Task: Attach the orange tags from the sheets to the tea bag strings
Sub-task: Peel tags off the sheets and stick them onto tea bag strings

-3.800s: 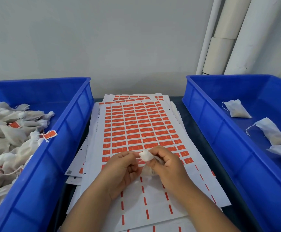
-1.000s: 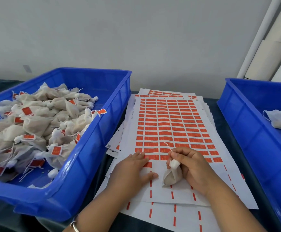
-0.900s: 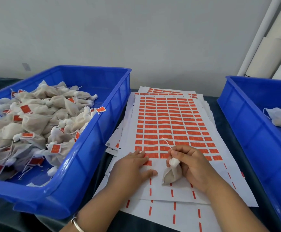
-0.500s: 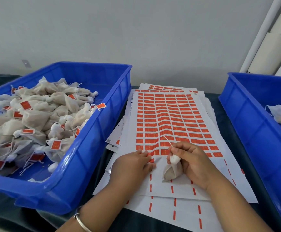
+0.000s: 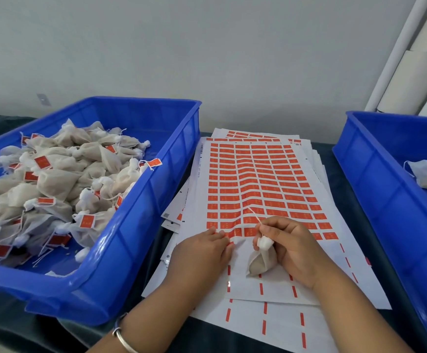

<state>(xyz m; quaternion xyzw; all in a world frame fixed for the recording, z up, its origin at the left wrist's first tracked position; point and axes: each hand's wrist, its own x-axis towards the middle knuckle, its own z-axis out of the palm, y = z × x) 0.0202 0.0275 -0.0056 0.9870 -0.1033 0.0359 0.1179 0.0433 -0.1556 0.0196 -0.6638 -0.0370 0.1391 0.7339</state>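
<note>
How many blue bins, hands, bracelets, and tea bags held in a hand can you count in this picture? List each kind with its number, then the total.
Blue bins: 2, left bin, right bin
Hands: 2, left hand, right hand
Bracelets: 1, bracelet
Held tea bags: 1, tea bag
Total: 6

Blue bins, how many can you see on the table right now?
2. The left bin, beside the tag sheets, holds tagged tea bags; the right bin is cut off by the frame edge.

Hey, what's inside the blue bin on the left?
The left blue bin holds a heap of tea bags, many showing orange tags. Whatever lies beneath the heap is covered.
</note>
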